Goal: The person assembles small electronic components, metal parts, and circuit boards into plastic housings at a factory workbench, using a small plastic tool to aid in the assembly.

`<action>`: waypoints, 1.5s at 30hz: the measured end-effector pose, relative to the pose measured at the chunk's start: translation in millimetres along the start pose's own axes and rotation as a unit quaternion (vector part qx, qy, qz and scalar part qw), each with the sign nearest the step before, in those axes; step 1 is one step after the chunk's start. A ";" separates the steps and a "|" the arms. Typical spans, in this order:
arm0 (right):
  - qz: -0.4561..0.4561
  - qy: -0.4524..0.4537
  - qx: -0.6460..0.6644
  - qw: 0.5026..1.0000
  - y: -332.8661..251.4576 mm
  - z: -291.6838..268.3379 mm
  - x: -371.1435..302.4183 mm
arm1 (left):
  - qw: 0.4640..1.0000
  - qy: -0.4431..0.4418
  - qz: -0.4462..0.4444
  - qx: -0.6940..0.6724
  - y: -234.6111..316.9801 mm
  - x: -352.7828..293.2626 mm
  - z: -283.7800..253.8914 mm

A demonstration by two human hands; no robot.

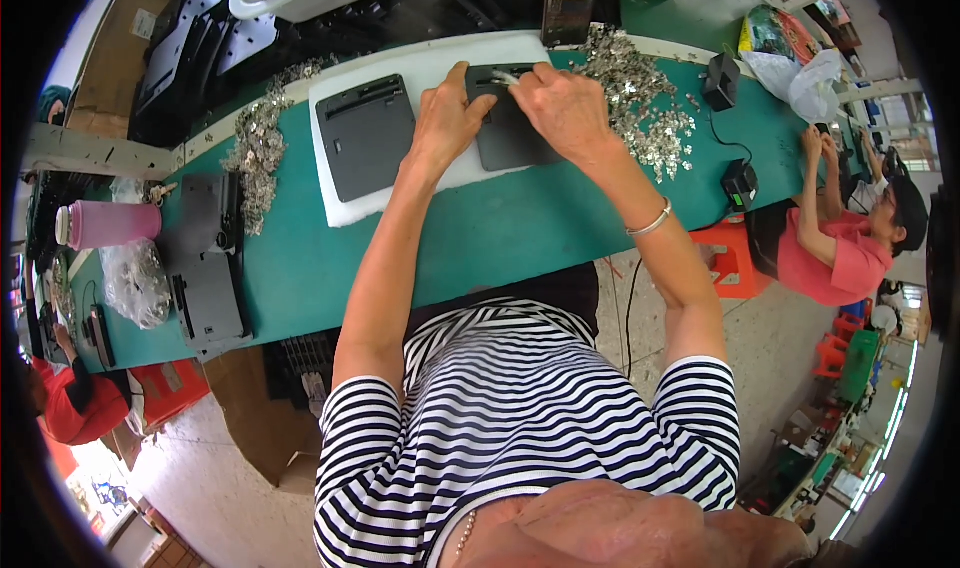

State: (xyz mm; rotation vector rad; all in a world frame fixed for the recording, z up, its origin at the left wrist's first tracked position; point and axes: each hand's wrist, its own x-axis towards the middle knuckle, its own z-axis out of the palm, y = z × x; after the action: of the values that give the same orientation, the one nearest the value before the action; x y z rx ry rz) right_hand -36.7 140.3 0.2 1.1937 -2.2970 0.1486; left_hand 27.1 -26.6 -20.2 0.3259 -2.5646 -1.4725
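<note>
Two dark grey plastic panels lie side by side on a white foam sheet [345,211]. My left hand [447,120] holds the left edge of the right panel [510,145], its thumb on the panel's face and its index finger stretched along the side. My right hand [562,111] is closed in a pinch over the slot at the panel's top edge. A small shiny metal piece [505,77] shows at its fingertips; its exact shape cannot be made out. The left panel [367,143], with a slot near its top, lies untouched beside my left hand.
Loose metal pieces form piles right [640,98] and left [262,153] on the green table [300,268]. A phone [569,8] stands behind the foam. Black parts and a white bin [300,3] line the back. A pink bottle [110,224] lies left; a co-worker [840,238] sits right.
</note>
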 end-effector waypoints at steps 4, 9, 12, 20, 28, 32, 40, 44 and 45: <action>0.009 -0.005 0.023 1.000 2.7 -3.1 -5.1 | 0.995 0.016 0.029 0.096 -3.0 1.5 6.2; 0.004 -0.009 0.044 0.999 2.1 6.8 -8.2 | 0.987 0.007 0.020 0.159 -3.8 -1.1 3.8; -0.002 0.007 0.058 0.998 -0.1 9.1 -5.8 | 0.986 0.009 0.026 0.166 -5.4 -0.5 5.3; -0.031 -0.030 0.065 0.997 7.1 10.1 3.4 | 0.995 -0.043 0.001 0.085 -3.5 0.8 -1.6; -0.096 -0.046 0.067 0.992 11.1 15.7 16.4 | 0.995 -0.062 -0.012 0.073 -2.6 1.5 -3.1; -0.067 -0.107 0.070 0.990 5.3 11.3 17.7 | 0.995 -0.067 -0.013 0.072 -3.9 1.3 -3.2; -0.033 -0.081 0.062 0.994 -2.3 16.5 10.0 | 0.992 -0.037 0.015 0.117 -7.8 2.4 2.2; -0.017 -0.079 0.067 0.994 1.9 15.3 7.9 | 0.997 -0.043 -0.018 0.064 -5.9 1.7 -1.1; -0.008 -0.069 0.082 0.994 5.4 14.2 5.6 | 0.997 -0.048 -0.014 0.058 -5.0 2.4 -1.7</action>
State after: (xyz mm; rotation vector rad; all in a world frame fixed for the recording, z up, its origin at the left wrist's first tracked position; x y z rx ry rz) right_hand -49.5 134.7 -8.1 1.3404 -2.4328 0.2609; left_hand 25.7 -31.0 -23.6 0.3162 -2.7384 -1.3837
